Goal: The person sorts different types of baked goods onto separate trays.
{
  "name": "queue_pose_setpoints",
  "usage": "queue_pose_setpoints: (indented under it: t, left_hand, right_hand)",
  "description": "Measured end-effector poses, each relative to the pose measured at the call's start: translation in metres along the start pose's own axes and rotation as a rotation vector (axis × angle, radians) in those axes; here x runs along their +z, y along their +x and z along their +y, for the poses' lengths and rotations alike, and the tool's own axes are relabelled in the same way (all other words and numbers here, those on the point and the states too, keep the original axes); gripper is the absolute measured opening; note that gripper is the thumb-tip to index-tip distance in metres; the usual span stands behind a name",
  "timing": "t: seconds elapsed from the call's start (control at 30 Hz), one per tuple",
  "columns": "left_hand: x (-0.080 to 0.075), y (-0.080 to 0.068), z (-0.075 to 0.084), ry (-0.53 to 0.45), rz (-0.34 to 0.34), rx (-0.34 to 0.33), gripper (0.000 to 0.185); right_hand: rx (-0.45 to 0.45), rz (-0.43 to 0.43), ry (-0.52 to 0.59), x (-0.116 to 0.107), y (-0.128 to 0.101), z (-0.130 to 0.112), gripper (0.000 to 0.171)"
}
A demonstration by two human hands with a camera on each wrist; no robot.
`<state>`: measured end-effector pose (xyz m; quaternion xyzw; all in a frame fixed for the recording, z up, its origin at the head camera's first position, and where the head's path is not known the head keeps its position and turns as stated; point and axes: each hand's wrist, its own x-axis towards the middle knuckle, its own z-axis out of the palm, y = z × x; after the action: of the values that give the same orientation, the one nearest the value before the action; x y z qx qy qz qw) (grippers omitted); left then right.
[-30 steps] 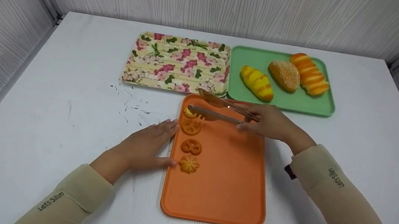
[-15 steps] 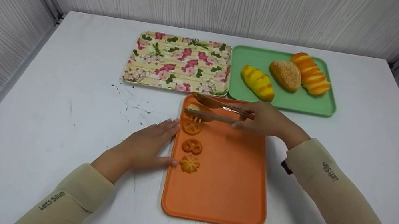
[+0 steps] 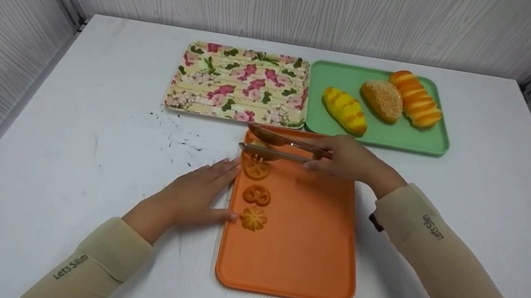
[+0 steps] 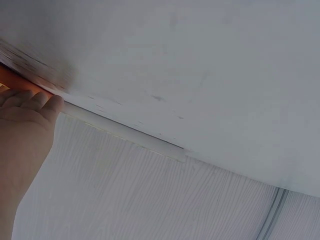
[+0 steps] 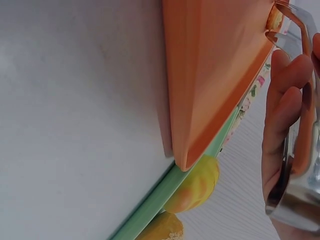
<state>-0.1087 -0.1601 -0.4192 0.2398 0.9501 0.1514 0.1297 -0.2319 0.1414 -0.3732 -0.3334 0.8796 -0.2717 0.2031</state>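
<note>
My right hand (image 3: 347,158) grips metal serving tongs (image 3: 298,145) over the far left corner of the orange tray (image 3: 300,263). The tong tips stand apart, one on each side of a small round pastry (image 3: 259,143) that they partly hide; the right wrist view shows the pastry (image 5: 274,19) between them. Nearer me along the tray's left side lie a round cookie with cut-outs (image 3: 256,170), a pretzel-shaped cookie (image 3: 256,195) and a flower-shaped cookie (image 3: 253,219). My left hand (image 3: 190,193) rests flat at the tray's left edge, fingertips and thumb touching the rim.
Behind the orange tray stand a floral tray (image 3: 241,85) and, beside it, a green tray (image 3: 326,73). The green one bears a yellow bread roll (image 3: 345,111), a sesame bun (image 3: 382,100) and a striped loaf (image 3: 415,99). Wood-grain panels (image 3: 290,2) enclose the white table (image 3: 99,143).
My right hand has moved a little left with the tongs, whose tips have come around the far pastry. My left hand stays at the tray's edge.
</note>
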Motion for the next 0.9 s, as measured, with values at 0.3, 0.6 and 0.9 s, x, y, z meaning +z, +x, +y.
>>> queue_pose_setpoints:
  t: [0.3, 0.6, 0.9]
  left_hand:
    - [-0.0011, -0.0002, 0.0005, 0.005, -0.001, 0.002, 0.095]
    - [-0.0013, -0.0004, 0.0017, -0.002, -0.008, -0.024, 0.096]
    - [-0.0019, -0.0004, 0.0027, -0.001, -0.012, -0.03, 0.096]
  right_hand:
    - [-0.037, 0.004, 0.017, 0.0007, -0.0017, 0.0017, 0.041]
    - [-0.003, 0.042, -0.018, 0.0017, -0.002, 0.0039, 0.024]
    - [-0.03, 0.067, -0.021, -0.0018, -0.005, 0.0045, 0.047]
